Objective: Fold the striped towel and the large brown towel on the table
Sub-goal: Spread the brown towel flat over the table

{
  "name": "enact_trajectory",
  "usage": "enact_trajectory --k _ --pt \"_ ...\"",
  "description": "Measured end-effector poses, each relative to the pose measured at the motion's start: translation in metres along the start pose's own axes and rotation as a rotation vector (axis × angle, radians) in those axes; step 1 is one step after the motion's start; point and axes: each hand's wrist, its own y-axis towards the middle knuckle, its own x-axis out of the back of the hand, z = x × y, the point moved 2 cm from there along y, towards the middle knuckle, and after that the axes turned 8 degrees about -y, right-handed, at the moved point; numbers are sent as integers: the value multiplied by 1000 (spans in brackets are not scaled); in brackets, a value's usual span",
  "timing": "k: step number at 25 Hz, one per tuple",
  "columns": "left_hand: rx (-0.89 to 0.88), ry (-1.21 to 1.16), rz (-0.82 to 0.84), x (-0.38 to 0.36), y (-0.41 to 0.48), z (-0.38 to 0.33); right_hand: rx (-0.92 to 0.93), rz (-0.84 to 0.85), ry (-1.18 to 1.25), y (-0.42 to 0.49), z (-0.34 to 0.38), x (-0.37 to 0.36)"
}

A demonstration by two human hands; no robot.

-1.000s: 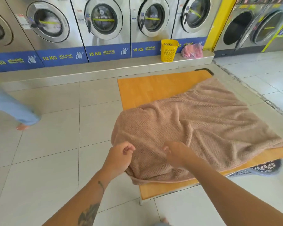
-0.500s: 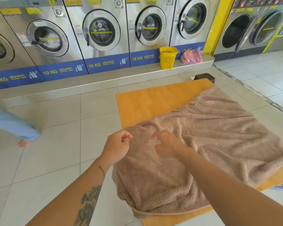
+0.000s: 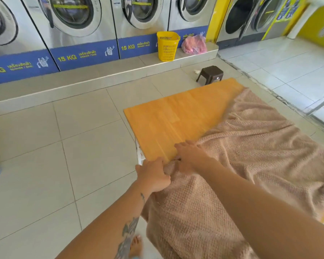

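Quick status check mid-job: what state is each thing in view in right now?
brown towel: unfolded, rumpled, hanging over the table's near edge.
table: far-left part bare.
left hand: grips the towel's corner.
right hand: on the towel's edge; grip unclear.
yellow basket: upright.
pink bag: slumped beside the basket.
stool: upright, beyond the table.
striped towel: not in view.

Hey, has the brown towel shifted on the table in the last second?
Yes. Against the orange table, the brown towel has drawn back toward the person, baring more of the tabletop's left side.
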Motion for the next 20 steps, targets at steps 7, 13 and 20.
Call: enact_trajectory --k 7,13,20 --pt "-290 -101 -261 48 -11 -21 -159 -234 -150 -16 -22 5" --pt "-382 -212 265 52 -16 -32 -190 -388 -93 -40 -61 -18" --pt "-251 -11 -108 27 17 -19 -152 22 165 -58 -73 -51"
